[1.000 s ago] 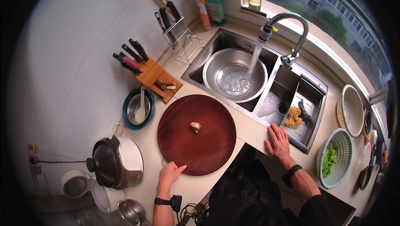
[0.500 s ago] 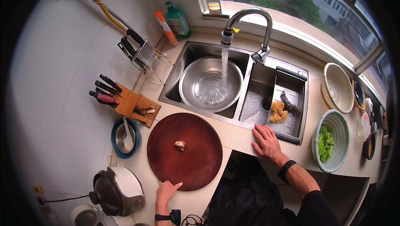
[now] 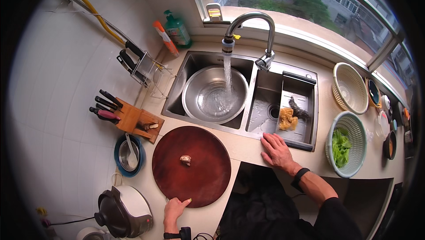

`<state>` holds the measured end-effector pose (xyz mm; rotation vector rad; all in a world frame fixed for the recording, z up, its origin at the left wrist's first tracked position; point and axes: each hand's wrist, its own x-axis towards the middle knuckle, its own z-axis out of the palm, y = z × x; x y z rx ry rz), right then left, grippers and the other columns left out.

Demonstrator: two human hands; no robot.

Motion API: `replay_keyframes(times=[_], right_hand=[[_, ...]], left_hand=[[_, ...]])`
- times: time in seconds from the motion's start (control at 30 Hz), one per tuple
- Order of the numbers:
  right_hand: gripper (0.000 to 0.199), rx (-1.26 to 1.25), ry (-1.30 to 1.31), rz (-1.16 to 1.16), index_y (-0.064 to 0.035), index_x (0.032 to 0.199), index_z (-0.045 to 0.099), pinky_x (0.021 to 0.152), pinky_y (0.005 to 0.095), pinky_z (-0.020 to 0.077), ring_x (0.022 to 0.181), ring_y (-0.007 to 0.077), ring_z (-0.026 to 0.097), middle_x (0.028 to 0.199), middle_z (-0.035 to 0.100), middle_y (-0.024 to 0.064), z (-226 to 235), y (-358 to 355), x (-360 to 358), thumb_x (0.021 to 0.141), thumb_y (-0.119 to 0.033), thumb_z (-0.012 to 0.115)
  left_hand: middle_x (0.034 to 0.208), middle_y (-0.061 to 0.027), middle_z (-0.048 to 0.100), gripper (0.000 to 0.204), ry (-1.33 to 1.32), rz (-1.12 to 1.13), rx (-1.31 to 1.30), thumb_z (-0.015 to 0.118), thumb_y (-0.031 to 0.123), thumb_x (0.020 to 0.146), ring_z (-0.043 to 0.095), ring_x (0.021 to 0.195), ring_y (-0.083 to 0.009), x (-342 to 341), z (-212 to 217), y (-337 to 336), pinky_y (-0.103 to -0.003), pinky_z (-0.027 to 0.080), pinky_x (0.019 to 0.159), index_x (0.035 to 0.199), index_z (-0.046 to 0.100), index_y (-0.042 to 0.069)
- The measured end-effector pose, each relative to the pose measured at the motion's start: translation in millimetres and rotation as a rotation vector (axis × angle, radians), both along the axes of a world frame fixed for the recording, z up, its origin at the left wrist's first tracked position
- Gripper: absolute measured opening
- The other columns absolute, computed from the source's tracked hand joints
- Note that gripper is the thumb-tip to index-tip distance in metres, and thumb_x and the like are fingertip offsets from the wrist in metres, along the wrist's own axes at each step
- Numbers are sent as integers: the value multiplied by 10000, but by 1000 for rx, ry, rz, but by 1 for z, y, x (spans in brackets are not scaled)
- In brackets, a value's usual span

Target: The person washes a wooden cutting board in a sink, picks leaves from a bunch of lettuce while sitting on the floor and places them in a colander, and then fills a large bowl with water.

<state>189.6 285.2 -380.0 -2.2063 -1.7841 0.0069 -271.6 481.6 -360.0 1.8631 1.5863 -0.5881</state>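
A round reddish-brown cutting board (image 3: 195,184) lies on the counter with a small pale brown lump (image 3: 185,160), perhaps ginger or garlic, near its middle. At the board's near rim, my left hand (image 3: 175,211) is closed on the edge, its thumb over the top and the other fingers mostly hidden. My right hand (image 3: 279,152) rests flat and open on the counter edge just below the sink's right bowl. Water runs from the curved faucet (image 3: 271,32) into a round metal basin (image 3: 189,85) standing in the left bowl of the sink (image 3: 178,99).
Left of the board are a wooden knife block (image 3: 129,115), a blue bowl (image 3: 118,162) and a rice cooker (image 3: 135,202). A sponge-like yellow scrubber (image 3: 287,119) and a dark scourer (image 3: 297,107) lie in the right bowl. Green leaves (image 3: 341,147) fill part of a basket (image 3: 360,151).
The whole view has shifted a little, so most things sit slightly further left. My hands stay in the same places, and the water keeps running.
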Motion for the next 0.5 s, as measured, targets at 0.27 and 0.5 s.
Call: replay_keyframes(times=[0.27,0.5], right_hand=[[579,-6,-15,15,-29,1428,536,1203,460,341,1374,305,495,1483,520,168,0,0,1,952,-346,633],[571,4,-18,12,-26,1418,541,1198,457,347,1365,301,506,1474,527,171,2,-2,5,953,-344,631]], left_hand=[[821,-205,728,642,10,17,-7,806,616,759,702,793,-370,-5,-6,3,-467,538,733,783,693,-15],[833,-199,736,634,18,22,-22,812,610,754,707,799,-366,-1,-12,5,-468,541,744,789,703,-14]])
